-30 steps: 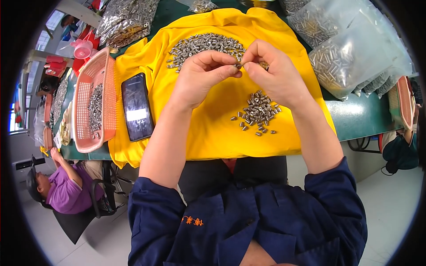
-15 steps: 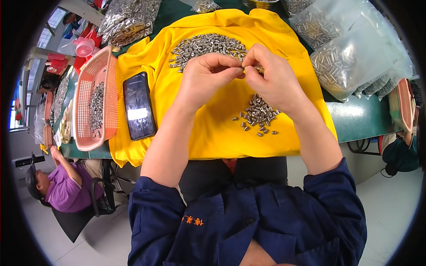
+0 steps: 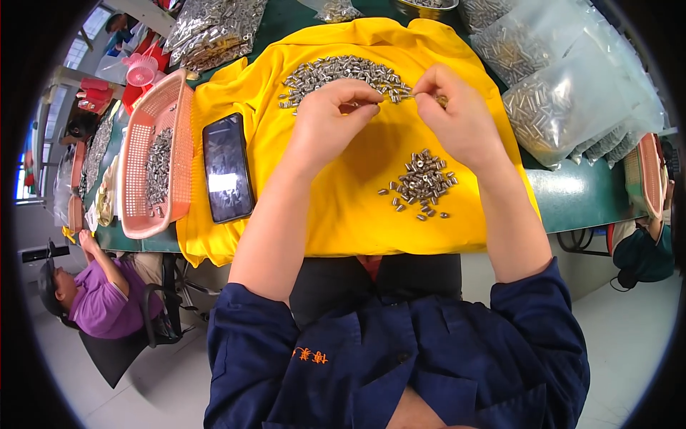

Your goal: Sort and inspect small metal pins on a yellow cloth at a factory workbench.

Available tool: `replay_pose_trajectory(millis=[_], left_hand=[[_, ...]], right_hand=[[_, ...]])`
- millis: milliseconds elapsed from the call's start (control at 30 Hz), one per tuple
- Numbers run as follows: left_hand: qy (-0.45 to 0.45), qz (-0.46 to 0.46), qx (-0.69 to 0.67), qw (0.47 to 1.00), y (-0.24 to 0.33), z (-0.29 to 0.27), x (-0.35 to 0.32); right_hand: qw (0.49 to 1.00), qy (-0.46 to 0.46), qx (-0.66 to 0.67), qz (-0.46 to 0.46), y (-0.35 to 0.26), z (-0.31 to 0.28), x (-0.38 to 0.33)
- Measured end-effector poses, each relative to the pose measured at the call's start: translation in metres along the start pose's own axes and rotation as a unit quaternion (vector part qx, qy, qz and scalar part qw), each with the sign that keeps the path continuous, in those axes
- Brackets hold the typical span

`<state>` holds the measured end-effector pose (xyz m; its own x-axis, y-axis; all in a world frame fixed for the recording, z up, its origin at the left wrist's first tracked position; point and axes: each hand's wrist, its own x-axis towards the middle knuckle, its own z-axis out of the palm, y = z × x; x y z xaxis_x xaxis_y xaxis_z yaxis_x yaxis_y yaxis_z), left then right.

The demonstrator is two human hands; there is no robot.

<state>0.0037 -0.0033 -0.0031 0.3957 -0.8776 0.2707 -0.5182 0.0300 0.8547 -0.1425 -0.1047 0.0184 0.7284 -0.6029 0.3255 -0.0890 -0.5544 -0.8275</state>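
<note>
Over the yellow cloth (image 3: 343,229), my left hand (image 3: 332,121) has its thumb and forefinger closed together. Whatever is between those fingertips is too small to make out. A short gap away, my right hand (image 3: 457,118) is also closed in a pinch, and small brass-coloured pieces (image 3: 442,101) show inside its curled fingers. Beyond my hands spreads a wide heap of small silvery metal sleeves (image 3: 343,68). A smaller pile of similar metal sleeves (image 3: 423,179) lies nearer me, below my right hand, with a few strays around it.
A pink plastic basket (image 3: 128,179) holding metal parts stands at the left, beside a black phone (image 3: 227,168) on the cloth. Clear bags of metal parts (image 3: 547,114) crowd the right, another bag (image 3: 214,32) the far left. A person in purple (image 3: 111,300) sits at left.
My hands, which met at the fingertips, have come apart. The right hand has moved a little to the right and away from me; the left has hardly moved.
</note>
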Motion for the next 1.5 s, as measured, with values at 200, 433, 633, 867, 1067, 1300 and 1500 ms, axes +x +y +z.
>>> replay_pose_trajectory(millis=[200,433,633,867,1067,1300,1500], left_hand=[[-0.032,-0.078,-0.195,0.977,0.002,-0.001,-0.002],[-0.081,-0.153,-0.469,0.866,0.001,0.003,-0.003],[-0.092,-0.148,-0.479,0.86,0.004,0.003,-0.005],[-0.076,-0.13,-0.391,0.908,0.004,0.004,-0.004],[-0.045,-0.093,-0.328,0.939,0.007,0.007,-0.004],[-0.063,-0.075,-0.218,0.971,0.011,0.0,-0.004],[-0.237,0.095,0.03,0.966,0.029,0.014,-0.018]], right_hand=[[0.999,-0.022,0.024,-0.007,0.001,0.003,0.0],[0.989,-0.056,0.135,0.014,-0.001,0.002,0.0],[0.988,-0.064,0.14,0.018,-0.002,0.002,-0.001],[0.998,-0.058,0.003,-0.033,-0.008,0.004,-0.004],[0.997,-0.042,0.07,0.004,-0.003,0.006,-0.002],[0.971,-0.038,0.202,0.122,0.001,-0.013,0.005],[0.982,0.061,0.164,0.067,0.003,-0.017,0.005]])
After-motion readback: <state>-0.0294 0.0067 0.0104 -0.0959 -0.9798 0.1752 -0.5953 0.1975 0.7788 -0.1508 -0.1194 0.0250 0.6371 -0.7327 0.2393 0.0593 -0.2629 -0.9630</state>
